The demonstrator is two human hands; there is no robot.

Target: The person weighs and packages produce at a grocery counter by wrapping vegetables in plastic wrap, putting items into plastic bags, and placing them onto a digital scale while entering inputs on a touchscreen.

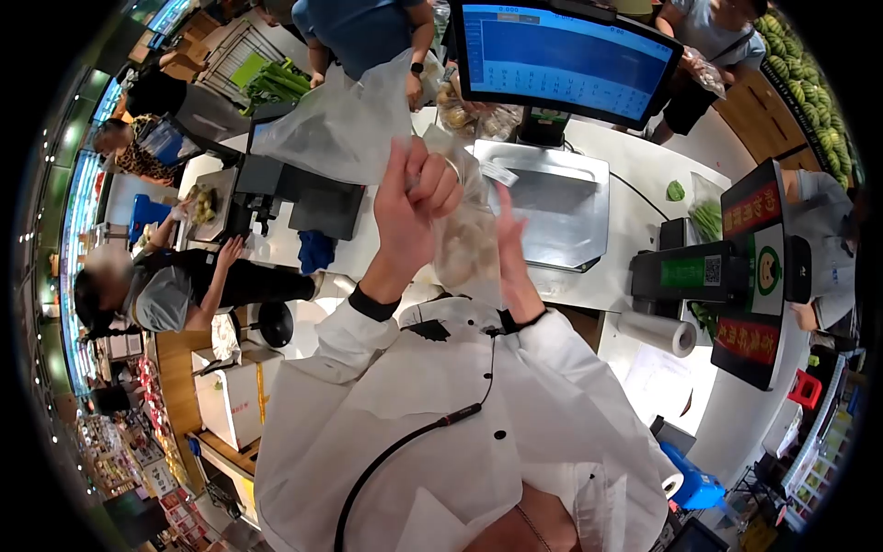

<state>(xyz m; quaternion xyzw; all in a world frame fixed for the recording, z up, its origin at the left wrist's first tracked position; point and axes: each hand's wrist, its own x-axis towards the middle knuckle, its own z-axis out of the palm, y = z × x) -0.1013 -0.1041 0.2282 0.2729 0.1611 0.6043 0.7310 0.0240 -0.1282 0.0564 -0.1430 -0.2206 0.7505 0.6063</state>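
Right now I'm handling the clear bag of produce between my hands, my left hand curled closed beside it, its grip unclear, my right hand open with a white label at its fingertip, calling for a light, steady touch.

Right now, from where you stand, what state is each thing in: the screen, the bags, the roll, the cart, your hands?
Screen: on, lit blue.
Produce bag: filled, between the hands; closure unclear.
Large clear bag: spread out; contents not visible.
Plastic roll: wound, lying on its side.
Cart: loaded with greens.
Left hand: fingers curled.
Right hand: open, blurred.
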